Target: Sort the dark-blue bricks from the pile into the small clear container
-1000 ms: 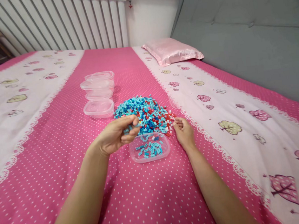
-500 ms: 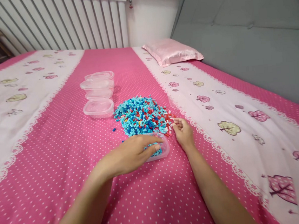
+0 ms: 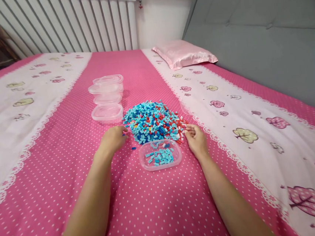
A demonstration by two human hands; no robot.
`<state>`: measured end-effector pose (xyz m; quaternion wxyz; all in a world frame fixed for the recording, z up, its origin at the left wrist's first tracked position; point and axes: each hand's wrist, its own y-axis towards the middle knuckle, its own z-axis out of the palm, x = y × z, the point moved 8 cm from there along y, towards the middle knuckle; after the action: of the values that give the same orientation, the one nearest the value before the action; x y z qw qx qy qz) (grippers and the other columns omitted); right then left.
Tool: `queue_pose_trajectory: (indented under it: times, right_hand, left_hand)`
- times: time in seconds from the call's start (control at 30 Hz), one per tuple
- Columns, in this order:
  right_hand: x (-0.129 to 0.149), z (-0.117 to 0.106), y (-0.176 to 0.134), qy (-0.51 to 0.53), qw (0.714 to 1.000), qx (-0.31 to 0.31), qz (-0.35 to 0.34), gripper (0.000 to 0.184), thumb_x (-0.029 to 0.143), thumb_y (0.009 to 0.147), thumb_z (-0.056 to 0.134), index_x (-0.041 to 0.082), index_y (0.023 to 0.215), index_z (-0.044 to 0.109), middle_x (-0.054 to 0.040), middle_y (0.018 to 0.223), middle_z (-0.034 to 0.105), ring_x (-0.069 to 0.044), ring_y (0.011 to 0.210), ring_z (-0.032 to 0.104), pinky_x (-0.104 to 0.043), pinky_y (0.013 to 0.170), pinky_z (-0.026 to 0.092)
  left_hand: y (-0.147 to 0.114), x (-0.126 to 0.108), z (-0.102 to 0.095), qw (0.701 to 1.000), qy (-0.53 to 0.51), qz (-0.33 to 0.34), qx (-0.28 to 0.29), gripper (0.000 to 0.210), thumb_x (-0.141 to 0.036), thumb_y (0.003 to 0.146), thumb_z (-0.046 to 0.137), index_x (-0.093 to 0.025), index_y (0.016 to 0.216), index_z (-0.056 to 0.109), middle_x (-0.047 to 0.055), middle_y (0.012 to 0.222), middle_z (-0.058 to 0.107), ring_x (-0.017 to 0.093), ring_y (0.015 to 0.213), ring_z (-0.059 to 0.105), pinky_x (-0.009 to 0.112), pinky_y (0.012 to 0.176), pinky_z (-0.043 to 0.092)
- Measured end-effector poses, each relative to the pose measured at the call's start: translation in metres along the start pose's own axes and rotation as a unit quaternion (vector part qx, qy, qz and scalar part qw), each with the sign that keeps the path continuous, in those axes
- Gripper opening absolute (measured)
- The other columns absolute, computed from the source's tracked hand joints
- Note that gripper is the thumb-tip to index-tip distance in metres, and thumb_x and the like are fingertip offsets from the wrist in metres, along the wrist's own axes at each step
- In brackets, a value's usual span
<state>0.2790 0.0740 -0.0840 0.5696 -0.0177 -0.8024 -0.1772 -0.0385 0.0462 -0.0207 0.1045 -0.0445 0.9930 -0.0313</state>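
Observation:
A heap of small toy building bricks point(image 3: 152, 120), mostly light and dark blue with red, pink and a few yellow ones, lies on the bed. In front of it, a clear plastic container point(image 3: 143, 164) holds loose light blue bricks point(image 3: 162, 156). My left hand point(image 3: 113, 140) is at the heap's left side, thumb and forefinger apart around a dark blue brick point(image 3: 124, 135) on the sheet. At the right edge, beside pale pink and red bricks, my right hand point(image 3: 197, 141) has its fingers curled together; what they hold is too small to make out.
Several clear containers point(image 3: 107, 111) stand in a row behind and left of the heap. Another clear piece of plastic point(image 3: 184, 108) lies to its right. One stray dark blue brick point(image 3: 133, 148) rests near the container. A pink pillow point(image 3: 183, 53) and grey headboard point(image 3: 259, 45) are farther off.
My left hand has left the container and moved left and away from me to the stray dark blue brick. My right hand stays at the heap's right edge. The view has shifted slightly.

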Motion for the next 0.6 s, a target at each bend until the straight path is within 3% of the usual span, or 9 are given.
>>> queue_pose_trajectory:
  times: [0.1, 0.27, 0.47, 0.6]
  right_hand:
    - [0.0, 0.0, 0.0, 0.002, 1.0, 0.0, -0.004, 0.031, 0.035, 0.07, 0.057, 0.016, 0.094, 0.057, -0.0073, 0.085, 0.062, -0.016, 0.069, 0.056, -0.035, 0.069, 0.048]
    - [0.001, 0.001, -0.001, 0.0, 1.0, 0.001, -0.005, 0.033, 0.035, 0.07, 0.057, 0.015, 0.095, 0.057, -0.0077, 0.086, 0.061, -0.017, 0.07, 0.055, -0.035, 0.07, 0.048]
    - [0.001, 0.001, -0.001, 0.004, 1.0, 0.0, -0.008, 0.032, 0.035, 0.07, 0.057, 0.016, 0.095, 0.057, -0.0075, 0.086, 0.061, -0.016, 0.07, 0.055, -0.034, 0.068, 0.048]
    - [0.0, 0.001, 0.0, 0.003, 1.0, 0.0, -0.007, 0.032, 0.036, 0.07, 0.057, 0.016, 0.094, 0.057, -0.0074, 0.085, 0.061, -0.017, 0.07, 0.055, -0.035, 0.068, 0.048]
  left_hand:
    - [0.009, 0.008, 0.014, 1.0, 0.012, -0.024, -0.004, 0.023, -0.017, 0.067, 0.051, -0.016, 0.084, 0.067, 0.012, 0.089, 0.068, 0.026, 0.086, 0.061, 0.031, 0.073, 0.043]
    - [0.009, 0.011, 0.009, 1.0, -0.004, -0.029, -0.002, 0.018, -0.011, 0.059, 0.054, -0.015, 0.071, 0.067, 0.011, 0.076, 0.068, 0.025, 0.074, 0.061, 0.029, 0.065, 0.041]
    - [-0.01, -0.014, 0.005, 0.987, -0.093, 0.07, 0.109, 0.019, -0.011, 0.053, 0.052, -0.019, 0.062, 0.066, 0.0, 0.059, 0.063, 0.016, 0.058, 0.055, 0.023, 0.052, 0.035]
    - [-0.015, -0.028, 0.01, 0.98, -0.11, 0.091, 0.136, 0.018, -0.019, 0.052, 0.058, -0.021, 0.068, 0.066, -0.002, 0.063, 0.063, 0.015, 0.06, 0.054, 0.022, 0.051, 0.034]
